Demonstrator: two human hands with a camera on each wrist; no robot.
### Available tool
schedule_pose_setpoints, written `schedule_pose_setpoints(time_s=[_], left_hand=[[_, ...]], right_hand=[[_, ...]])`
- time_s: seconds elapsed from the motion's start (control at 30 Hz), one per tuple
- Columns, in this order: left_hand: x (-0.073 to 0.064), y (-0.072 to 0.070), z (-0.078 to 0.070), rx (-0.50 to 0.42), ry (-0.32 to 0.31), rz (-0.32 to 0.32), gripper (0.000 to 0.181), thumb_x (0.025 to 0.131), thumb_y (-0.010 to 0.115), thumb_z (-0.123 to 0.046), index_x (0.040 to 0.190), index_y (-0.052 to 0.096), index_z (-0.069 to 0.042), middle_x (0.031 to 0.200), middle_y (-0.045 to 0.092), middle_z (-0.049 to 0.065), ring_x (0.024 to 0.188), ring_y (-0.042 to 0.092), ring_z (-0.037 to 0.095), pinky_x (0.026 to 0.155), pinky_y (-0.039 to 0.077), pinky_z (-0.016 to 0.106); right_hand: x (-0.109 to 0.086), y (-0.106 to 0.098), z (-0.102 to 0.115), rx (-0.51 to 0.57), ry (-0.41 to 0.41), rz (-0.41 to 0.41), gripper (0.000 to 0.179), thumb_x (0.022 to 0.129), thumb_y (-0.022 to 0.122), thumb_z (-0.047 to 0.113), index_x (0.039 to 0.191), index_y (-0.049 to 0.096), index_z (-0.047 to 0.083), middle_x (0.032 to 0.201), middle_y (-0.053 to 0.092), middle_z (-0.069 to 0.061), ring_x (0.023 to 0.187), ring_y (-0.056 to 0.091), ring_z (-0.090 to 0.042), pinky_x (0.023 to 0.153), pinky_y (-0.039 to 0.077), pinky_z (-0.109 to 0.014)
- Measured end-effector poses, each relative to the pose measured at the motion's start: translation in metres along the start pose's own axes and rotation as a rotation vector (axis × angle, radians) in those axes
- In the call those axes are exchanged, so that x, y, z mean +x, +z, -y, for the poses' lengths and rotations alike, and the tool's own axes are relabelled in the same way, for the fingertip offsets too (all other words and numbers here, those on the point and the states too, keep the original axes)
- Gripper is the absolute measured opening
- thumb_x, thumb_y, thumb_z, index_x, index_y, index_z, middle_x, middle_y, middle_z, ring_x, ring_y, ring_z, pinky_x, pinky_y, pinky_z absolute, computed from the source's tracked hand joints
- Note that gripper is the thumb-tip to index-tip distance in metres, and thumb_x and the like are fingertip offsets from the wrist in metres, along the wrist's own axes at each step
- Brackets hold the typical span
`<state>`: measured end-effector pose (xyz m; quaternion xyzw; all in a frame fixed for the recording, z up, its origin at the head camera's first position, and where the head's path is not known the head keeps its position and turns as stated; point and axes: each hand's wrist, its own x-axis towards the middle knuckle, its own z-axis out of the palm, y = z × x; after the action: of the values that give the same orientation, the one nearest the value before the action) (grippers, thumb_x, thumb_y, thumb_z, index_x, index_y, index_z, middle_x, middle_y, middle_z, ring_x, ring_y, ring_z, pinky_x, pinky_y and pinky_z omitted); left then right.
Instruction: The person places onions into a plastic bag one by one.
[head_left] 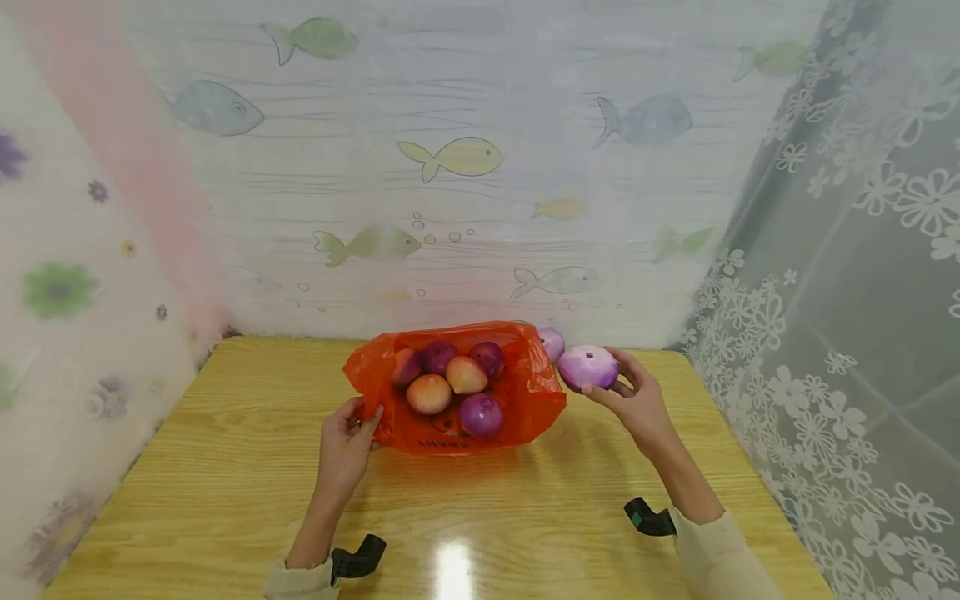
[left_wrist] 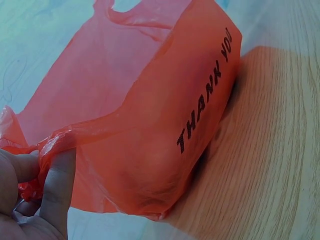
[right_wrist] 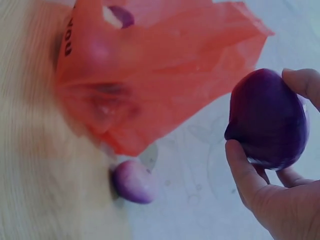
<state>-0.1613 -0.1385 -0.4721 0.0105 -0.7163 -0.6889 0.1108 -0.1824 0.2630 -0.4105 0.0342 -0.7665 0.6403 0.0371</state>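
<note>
A red plastic carrier bag point(head_left: 538, 375) lies on the table with its mouth spread open. Inside it are peaches point(head_left: 429, 394) and several purple onions point(head_left: 481, 415). My left hand point(head_left: 347, 446) pinches the bag's left edge between thumb and fingers, the plastic bunched there in the left wrist view. To the right of the bag, my right hand point(head_left: 636, 400) holds a purple-and-white onion point(head_left: 588, 368) up in its fingertips. Seen from the right wrist, this onion point(right_wrist: 267, 120) looks dark purple. Another onion point(head_left: 551, 342) rests beside the bag's far right corner, partly hidden by the plastic.
The wooden table point(head_left: 225, 483) ends at the back against a hanging curtain point(head_left: 465, 208) printed with fish. A flower-patterned sheet point(head_left: 847, 375) hangs along the right. Black wrist mounts point(head_left: 651, 517) stick out from both forearms.
</note>
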Motion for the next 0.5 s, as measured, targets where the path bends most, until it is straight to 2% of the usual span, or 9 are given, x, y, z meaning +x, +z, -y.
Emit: schedule_pose_setpoints(time_s=[0.33, 0.5], left_hand=[[0.001, 0.0, 0.001, -0.007, 0.02, -0.002, 0.022, 0.101, 0.058, 0.001, 0.121, 0.063, 0.01, 0.109, 0.067, 0.028, 0.073, 0.067, 0.003, 0.06, 0.06, 0.026], [0.001, 0.001, 0.001, -0.019, 0.021, 0.005, 0.023, 0.102, 0.057, 0.001, 0.122, 0.062, 0.011, 0.111, 0.066, 0.03, 0.075, 0.068, 0.003, 0.06, 0.06, 0.023]], right_hand=[[-0.028, 0.011, 0.033, 0.065, -0.107, 0.081, 0.065, 0.092, 0.071, 0.0, 0.149, 0.039, -0.001, 0.141, 0.046, -0.01, 0.115, 0.063, -0.006, 0.091, 0.057, -0.023], [-0.04, 0.023, 0.047, 0.124, -0.159, 0.143, 0.065, 0.089, 0.07, -0.008, 0.146, 0.041, -0.002, 0.139, 0.048, -0.005, 0.119, 0.062, -0.011, 0.091, 0.058, -0.027]])
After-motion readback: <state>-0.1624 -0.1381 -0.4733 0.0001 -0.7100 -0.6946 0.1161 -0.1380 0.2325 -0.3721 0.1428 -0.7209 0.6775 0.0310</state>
